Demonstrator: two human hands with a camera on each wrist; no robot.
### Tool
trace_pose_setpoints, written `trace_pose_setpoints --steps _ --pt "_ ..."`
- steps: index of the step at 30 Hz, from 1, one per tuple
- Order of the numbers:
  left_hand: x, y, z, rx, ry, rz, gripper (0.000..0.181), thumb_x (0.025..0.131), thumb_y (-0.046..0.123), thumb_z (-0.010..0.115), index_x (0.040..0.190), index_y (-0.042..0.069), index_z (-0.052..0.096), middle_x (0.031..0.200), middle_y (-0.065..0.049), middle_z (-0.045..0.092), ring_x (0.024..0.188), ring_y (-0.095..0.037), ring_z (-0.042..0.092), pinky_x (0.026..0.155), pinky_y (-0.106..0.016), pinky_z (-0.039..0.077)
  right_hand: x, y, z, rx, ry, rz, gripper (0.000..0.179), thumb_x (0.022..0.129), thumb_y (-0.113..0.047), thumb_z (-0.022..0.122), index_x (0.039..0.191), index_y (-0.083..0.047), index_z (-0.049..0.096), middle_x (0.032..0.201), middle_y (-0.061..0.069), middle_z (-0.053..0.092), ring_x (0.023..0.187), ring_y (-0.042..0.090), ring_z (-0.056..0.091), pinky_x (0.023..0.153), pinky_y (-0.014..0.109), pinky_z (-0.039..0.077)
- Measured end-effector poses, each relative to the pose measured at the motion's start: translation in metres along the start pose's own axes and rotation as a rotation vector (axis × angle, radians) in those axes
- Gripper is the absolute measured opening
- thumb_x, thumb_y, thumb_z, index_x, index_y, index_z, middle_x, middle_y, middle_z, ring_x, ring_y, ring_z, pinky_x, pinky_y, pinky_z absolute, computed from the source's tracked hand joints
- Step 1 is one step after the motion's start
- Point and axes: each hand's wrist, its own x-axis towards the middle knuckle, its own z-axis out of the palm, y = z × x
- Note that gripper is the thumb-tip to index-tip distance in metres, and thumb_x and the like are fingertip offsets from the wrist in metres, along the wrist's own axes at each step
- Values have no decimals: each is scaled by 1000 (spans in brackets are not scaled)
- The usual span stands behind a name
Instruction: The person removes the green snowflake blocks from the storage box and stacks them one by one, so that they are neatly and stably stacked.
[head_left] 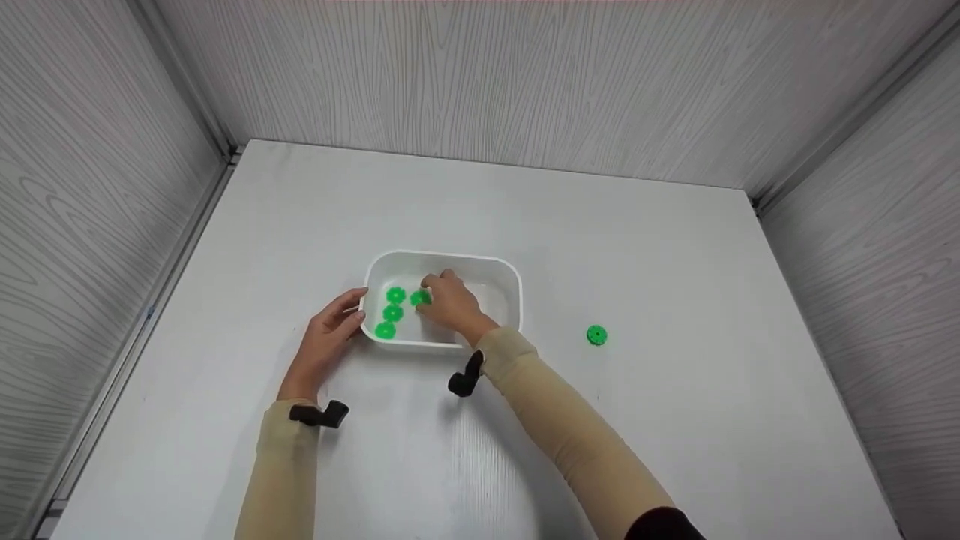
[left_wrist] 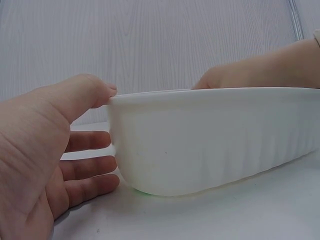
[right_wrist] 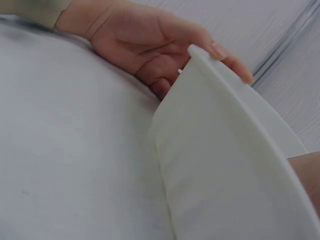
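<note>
A white plastic bin [head_left: 431, 346] stands on the table, with several small green flower-shaped discs [head_left: 393, 313] lying at its left end. My right hand [head_left: 450, 302] reaches in over the near rim. Its thumb and fingers pinch another green disc [head_left: 418, 298], close to the right of that row. At the bin's left end, my left hand [head_left: 330, 337] rests its thumb tip at the rim, and its nearly straight fingers [left_wrist: 90, 167] touch the outer wall [left_wrist: 165, 145]. In the right wrist view the bin's wall hides most of the right hand.
A round green disc [head_left: 597, 334] with a notched edge lies on the white table [head_left: 697, 390], to the right of the bin. Pale wood-grain panels [head_left: 480, 82] enclose the back and both sides. Each wrist carries a small black camera mount [head_left: 466, 375].
</note>
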Motion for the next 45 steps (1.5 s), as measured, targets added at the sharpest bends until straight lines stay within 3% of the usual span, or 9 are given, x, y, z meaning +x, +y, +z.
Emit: trace_pose_setpoints --steps 7,15,26,36,40,45 --pt "-5 16 3 47 8 -7 43 95 17 55 136 8 47 136 -14 44 124 -27 43 90 -23 45 3 -3 4 -23 5 23 43 86 -33 67 123 -13 57 106 1 41 93 15 42 79 28 42" --pt "-5 13 5 -2 -8 18 44 95 12 54 137 3 44 137 -21 41 125 -35 41 89 -23 45 2 1 9 -39 40 -8 36 87 -32 66 116 -13 59 107 2 42 92 15 42 79 28 44" --pt "-6 12 3 1 -5 34 44 94 15 56 136 3 46 135 -20 42 124 -34 42 89 -23 45 1 1 8 42 27 24 31 85 -33 68 102 -13 54 105 0 37 88 15 44 75 27 43" --pt "-1 -2 0 -17 -1 36 46 93 18 58 136 4 46 134 -21 44 124 -34 43 89 -24 45 -3 2 -1 28 44 -25 36 83 -38 68 102 -10 57 105 2 38 87 15 45 74 28 44" --pt "-6 10 4 -14 -12 31 44 95 14 55 136 3 45 134 -23 43 124 -36 42 89 -24 46 -9 4 -8 74 57 -46 37 82 -38 69 104 -10 57 108 2 40 89 15 47 75 29 45" --pt "-7 12 4 -14 -14 22 45 95 16 54 138 4 43 135 -24 41 124 -37 41 89 -23 45 -18 10 -16 105 106 -100 38 83 -40 67 106 -10 58 108 2 42 89 16 48 73 30 45"
